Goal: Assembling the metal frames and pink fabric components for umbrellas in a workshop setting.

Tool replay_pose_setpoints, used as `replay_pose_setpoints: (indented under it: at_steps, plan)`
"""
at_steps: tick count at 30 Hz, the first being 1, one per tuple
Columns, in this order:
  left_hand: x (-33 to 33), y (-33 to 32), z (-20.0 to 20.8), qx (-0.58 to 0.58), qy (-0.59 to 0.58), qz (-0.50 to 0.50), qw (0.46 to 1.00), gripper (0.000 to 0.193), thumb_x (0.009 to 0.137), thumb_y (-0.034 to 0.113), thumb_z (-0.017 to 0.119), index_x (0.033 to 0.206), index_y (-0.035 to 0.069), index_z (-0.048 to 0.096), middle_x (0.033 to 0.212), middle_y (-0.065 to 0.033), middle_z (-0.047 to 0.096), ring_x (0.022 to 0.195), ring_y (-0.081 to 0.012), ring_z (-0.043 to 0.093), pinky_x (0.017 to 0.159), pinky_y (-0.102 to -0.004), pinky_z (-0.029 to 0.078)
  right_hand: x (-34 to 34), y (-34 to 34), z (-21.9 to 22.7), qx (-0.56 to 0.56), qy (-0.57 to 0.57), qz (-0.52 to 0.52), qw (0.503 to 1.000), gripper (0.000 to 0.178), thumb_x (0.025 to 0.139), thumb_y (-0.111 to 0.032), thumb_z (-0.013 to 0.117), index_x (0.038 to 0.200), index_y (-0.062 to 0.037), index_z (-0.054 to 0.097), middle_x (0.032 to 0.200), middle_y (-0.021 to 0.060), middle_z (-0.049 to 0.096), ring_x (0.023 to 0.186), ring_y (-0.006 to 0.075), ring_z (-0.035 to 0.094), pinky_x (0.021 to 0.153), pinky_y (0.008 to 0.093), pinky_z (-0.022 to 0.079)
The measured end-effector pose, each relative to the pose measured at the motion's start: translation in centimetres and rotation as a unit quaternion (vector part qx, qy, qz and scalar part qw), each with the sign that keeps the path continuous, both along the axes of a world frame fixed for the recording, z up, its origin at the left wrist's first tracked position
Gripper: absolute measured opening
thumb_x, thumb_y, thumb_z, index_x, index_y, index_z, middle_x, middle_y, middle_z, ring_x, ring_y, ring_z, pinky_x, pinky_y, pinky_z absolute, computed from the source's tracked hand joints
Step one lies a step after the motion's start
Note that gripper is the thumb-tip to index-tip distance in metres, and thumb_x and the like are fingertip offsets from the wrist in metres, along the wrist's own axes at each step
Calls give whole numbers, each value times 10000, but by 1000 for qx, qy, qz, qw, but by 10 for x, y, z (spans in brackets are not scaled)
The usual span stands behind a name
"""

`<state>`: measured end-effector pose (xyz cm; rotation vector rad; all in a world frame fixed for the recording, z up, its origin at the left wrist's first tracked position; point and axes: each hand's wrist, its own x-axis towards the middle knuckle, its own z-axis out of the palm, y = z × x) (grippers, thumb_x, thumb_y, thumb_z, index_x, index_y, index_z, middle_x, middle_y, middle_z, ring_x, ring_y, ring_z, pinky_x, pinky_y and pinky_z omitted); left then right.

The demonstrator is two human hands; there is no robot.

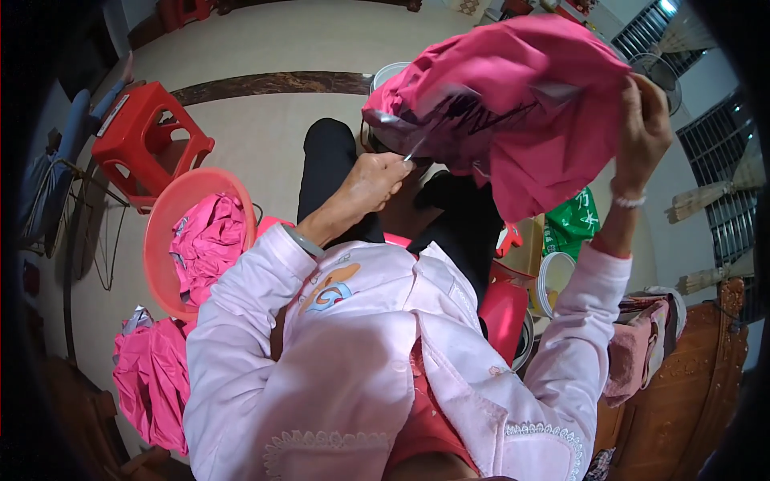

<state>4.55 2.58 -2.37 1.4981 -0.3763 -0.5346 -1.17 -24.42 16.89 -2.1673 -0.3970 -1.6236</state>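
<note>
A large piece of bright pink thin cloth [553, 88] with a silvery reverse side is spread in the air in front of my knees. My right hand [644, 116], raised at the right, grips the cloth's right edge between thumb and fingers. Lower and to the left, my left hand [370, 188] is closed with a thin, pale, shiny thing [415, 148] sticking out of its fingertips toward the cloth; its kind is too small to tell. Dark squiggly lines show in the cloth's shaded middle. Part of the cloth is blurred.
At the left stand a red plastic stool [152, 144] and a coral-coloured tub [156, 256] holding bunched pink cloth [210, 236]. Another pink cloth heap [152, 385] hangs below. A green bag [573, 220] and a white bucket [555, 280] are at the right, near carved wooden furniture [682, 393].
</note>
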Motion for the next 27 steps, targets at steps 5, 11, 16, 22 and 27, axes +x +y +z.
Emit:
replay_pose_setpoints:
  at_steps: [5,11,16,22,27]
  plan:
    - [-4,13,-4,-146,153,-25,977,231,915,218,435,983,24,541,556,63,331,401,-10,261,337,-163,213,-22,96,-60,-175,42,70,981,74,789,-60,601,834,-4,582,745,64,601,648,136,578,600,242,457]
    - [2,13,-3,-319,286,-110,897,269,936,230,386,1056,18,502,549,59,320,390,-17,272,313,-166,232,22,103,-157,133,519,209,818,188,872,-194,524,912,-15,565,781,44,620,700,184,610,608,295,480]
    - [-5,9,-14,-440,397,-239,769,318,944,268,359,1096,17,481,542,51,317,382,-27,263,292,-173,244,38,116,-155,484,426,408,646,308,898,-325,451,995,-40,518,840,100,592,773,203,584,688,335,478]
    - [-8,-4,-1,-183,232,-174,939,332,948,275,345,1071,-1,484,535,61,275,389,-23,231,314,-177,192,67,88,-189,595,369,452,553,233,896,-270,457,920,-47,518,766,104,567,693,223,566,665,378,485]
    - [-13,-10,-13,-157,262,-90,948,291,939,279,360,935,23,499,525,73,273,384,-16,220,330,-189,201,85,104,-203,750,368,342,429,200,897,-230,442,897,-45,519,731,100,550,628,218,546,608,415,484]
